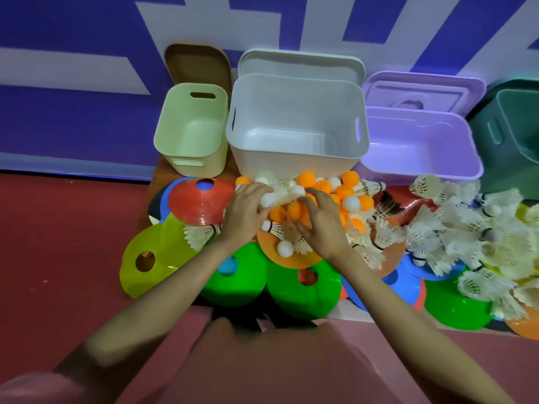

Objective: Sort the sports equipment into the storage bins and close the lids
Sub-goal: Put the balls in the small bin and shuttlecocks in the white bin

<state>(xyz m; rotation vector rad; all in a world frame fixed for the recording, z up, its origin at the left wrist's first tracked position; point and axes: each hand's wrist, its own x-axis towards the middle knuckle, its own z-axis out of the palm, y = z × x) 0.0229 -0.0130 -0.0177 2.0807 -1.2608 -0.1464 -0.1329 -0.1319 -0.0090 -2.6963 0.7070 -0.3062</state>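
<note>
A heap of orange and white ping-pong balls (335, 193) mixed with white shuttlecocks (455, 237) lies in front of an empty white bin (294, 158). My left hand (245, 214) curls over the heap's left side, its fingers around a white ball (267, 199). My right hand (320, 223) lies on the orange balls with fingers spread and bent. Flat disc cones in red (198, 202), yellow (145, 258), green (303, 287) and blue spread around and under the heap.
A pale green bin (189, 158) stands left of the white one, a purple bin (420, 167) and a dark green bin (510, 135) to its right. Lids lean upright behind the bins against the blue-and-white wall. The floor is red.
</note>
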